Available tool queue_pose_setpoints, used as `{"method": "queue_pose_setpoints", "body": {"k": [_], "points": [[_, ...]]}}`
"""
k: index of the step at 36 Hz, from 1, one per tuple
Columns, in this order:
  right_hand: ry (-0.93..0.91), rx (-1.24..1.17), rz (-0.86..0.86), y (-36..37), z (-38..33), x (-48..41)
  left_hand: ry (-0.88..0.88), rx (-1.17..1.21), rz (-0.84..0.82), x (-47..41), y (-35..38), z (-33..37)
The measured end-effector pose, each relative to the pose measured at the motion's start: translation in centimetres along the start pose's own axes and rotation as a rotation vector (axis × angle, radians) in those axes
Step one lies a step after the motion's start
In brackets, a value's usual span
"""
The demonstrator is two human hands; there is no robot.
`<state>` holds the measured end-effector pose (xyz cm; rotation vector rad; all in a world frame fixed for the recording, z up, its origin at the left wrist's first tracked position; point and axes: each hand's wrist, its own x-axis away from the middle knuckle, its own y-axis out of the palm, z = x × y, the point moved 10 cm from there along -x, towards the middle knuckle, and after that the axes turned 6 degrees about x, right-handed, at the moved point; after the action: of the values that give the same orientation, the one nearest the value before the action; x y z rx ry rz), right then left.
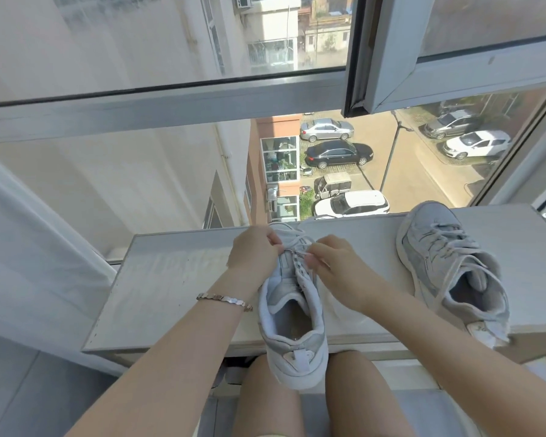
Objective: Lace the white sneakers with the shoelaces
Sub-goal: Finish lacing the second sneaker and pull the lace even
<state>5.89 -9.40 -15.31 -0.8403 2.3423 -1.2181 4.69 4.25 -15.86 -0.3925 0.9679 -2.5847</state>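
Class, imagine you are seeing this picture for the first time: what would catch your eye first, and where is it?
First, the two hands, left hand and right hand, meeting at the centre over a white sneaker, fingers pinching its shoelace. The sneaker's heel juts off the near edge of the windowsill. A second sneaker, already laced, sits to the right, and beyond the glass parked cars lie far below.
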Motion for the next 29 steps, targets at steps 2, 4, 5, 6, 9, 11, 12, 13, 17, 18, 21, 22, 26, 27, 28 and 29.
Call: {"method": "queue_pose_setpoints", "body": {"k": [2,4,5,6,9,11,12,13,17,18,21,22,26,27,28,29], "points": [[-0.045,-0.225,0.065,-1.0,-0.7,0.7,0.003,-0.054,0.013,-0.1,0.3,0.1],[-0.007,-0.534,0.075,-1.5,-0.7,1.5,-0.001,-0.097,0.026,0.0,0.6,0.1],[0.007,-0.668,0.083,-1.7,-0.7,1.9,-0.002,-0.120,0.030,0.0,0.8,0.2],[0.007,-0.767,0.111,-2.3,-0.6,2.2,-0.002,-0.143,0.036,0.0,0.9,0.2],[-0.055,-0.941,0.213,-4.5,-0.8,3.4,-0.010,-0.173,0.044,0.0,1.2,0.2],[-0.103,-0.960,0.248,-5.7,-1.3,4.3,-0.005,-0.175,0.043,-0.1,1.2,0.2],[-0.100,-0.955,0.261,-6.1,-1.2,4.7,-0.004,-0.169,0.040,-0.1,1.2,0.2],[-0.076,-0.921,0.277,-6.4,-1.0,5.1,-0.008,-0.152,0.038,-0.1,1.2,0.1],[0.265,-0.581,0.250,-5.1,2.4,4.8,-0.015,-0.052,0.027,0.0,1.0,-0.2],[0.346,-0.488,0.181,-4.1,3.4,4.6,-0.018,-0.029,0.030,0.0,1.0,-0.4],[0.400,-0.232,0.047,-2.6,4.0,3.7,-0.030,0.031,0.050,0.0,1.0,-0.7],[0.362,-0.166,0.067,-2.8,3.6,3.2,-0.032,0.043,0.055,0.0,1.0,-0.7],[0.248,-0.057,0.119,-2.8,1.7,0.7,-0.023,0.074,0.072,0.0,0.8,-0.6],[0.260,-0.062,0.081,-2.3,1.5,0.1,-0.021,0.077,0.077,0.0,0.8,-0.6],[0.278,-0.062,0.037,-1.7,1.4,-0.4,-0.018,0.079,0.082,0.0,0.7,-0.6],[0.290,-0.053,0.000,-1.2,1.3,-0.9,-0.016,0.081,0.084,0.0,0.7,-0.6]]}}
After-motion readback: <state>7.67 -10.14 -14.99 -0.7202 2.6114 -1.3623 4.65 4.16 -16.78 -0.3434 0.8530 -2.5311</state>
